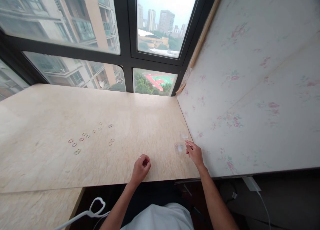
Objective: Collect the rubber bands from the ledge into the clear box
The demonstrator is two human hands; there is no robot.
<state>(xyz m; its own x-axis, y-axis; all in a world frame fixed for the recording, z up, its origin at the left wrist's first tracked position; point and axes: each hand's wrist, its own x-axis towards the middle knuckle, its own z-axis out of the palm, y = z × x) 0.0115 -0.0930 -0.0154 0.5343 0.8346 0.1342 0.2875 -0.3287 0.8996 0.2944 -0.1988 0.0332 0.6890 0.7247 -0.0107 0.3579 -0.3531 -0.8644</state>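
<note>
On the right part of the marbled counter (160, 116), my right hand (195, 153) is closed in a pinch. What sits between its fingertips is too small to make out. Just left of those fingers lies a small clear plastic box (180, 148) with something whitish in it. A thin clear plastic piece (184, 136) rests beyond the box, near the wall. My left hand (142, 168) is curled closed above the counter's front edge; a small pale glint shows by its knuckles, and the inside of the fingers is hidden.
Several thin rings in reddish and greenish tones, one a red ring (70, 141), lie scattered on the counter's left half. A flowered wall (240, 100) bounds the right side, and dark-framed windows (127, 61) the back. A white bent tube (92, 213) stands below at front left.
</note>
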